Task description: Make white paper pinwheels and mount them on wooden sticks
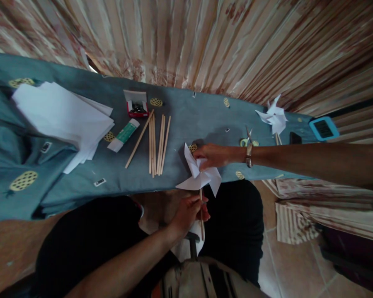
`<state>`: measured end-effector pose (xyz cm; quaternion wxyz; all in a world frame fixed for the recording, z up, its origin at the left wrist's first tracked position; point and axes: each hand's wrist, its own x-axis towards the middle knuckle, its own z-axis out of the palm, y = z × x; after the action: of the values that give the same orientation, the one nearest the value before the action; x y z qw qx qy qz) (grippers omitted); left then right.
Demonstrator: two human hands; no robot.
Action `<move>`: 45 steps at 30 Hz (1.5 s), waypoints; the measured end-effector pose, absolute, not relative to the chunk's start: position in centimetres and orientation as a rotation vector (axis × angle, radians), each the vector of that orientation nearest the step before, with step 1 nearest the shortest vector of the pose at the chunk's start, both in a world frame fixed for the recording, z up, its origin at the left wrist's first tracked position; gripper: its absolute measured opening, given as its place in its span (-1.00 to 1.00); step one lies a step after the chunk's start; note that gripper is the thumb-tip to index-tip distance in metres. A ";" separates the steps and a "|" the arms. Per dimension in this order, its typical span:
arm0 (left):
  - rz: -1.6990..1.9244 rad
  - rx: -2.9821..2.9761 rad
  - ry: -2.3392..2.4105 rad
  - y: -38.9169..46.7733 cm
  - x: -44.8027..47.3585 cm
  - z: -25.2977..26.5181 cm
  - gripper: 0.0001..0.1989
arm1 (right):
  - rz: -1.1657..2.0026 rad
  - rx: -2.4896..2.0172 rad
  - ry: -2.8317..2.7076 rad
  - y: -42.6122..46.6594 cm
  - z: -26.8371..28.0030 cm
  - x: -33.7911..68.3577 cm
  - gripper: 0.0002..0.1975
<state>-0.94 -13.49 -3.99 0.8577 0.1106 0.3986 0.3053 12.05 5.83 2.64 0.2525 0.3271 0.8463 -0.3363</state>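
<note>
A white paper pinwheel [192, 183] sits at the front edge of the cloth-covered table, fixed near the top of a thin wooden stick [202, 229]. Below the table edge, my left hand [189, 212] has its fingers closed round that stick. From the right, my right hand [209, 155] reaches in with its fingers bent and pressed on one of the pinwheel's upper blades. Its fingertips are partly hidden by the paper. Left of the pinwheel lie several loose wooden sticks [152, 145].
A stack of white paper [62, 116], a glue stick [124, 134] and a small open box of dark pins [137, 108] lie to the left. Rightward are scissors [248, 140], another paper pinwheel [274, 116], a dark phone-like object [295, 138] and a blue-framed device [324, 128]. Curtains hang behind.
</note>
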 end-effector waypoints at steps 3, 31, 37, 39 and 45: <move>0.641 0.240 0.829 -13.4 -0.9 -4.0 -0.64 | -0.905 0.911 2.292 5.7 2.7 12.1 -0.87; 0.662 0.229 0.804 -13.3 -1.1 -4.1 -0.64 | -0.957 1.391 2.192 3.2 2.7 13.1 -0.88; 0.646 0.209 0.827 -13.2 -1.1 -3.8 -0.64 | -0.845 1.137 2.258 4.6 2.8 12.4 -0.86; 0.642 0.202 0.831 -13.2 -1.1 -3.7 -0.65 | -0.840 1.081 2.264 5.0 2.9 12.2 -0.85; 0.639 0.188 0.836 -13.2 -1.3 -3.8 -0.69 | -0.815 0.979 2.275 5.3 3.2 11.7 -0.87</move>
<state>-1.25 -13.23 -3.78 0.8605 0.0897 0.3984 0.3046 11.67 5.30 3.22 0.2640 0.3621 0.8416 -0.3015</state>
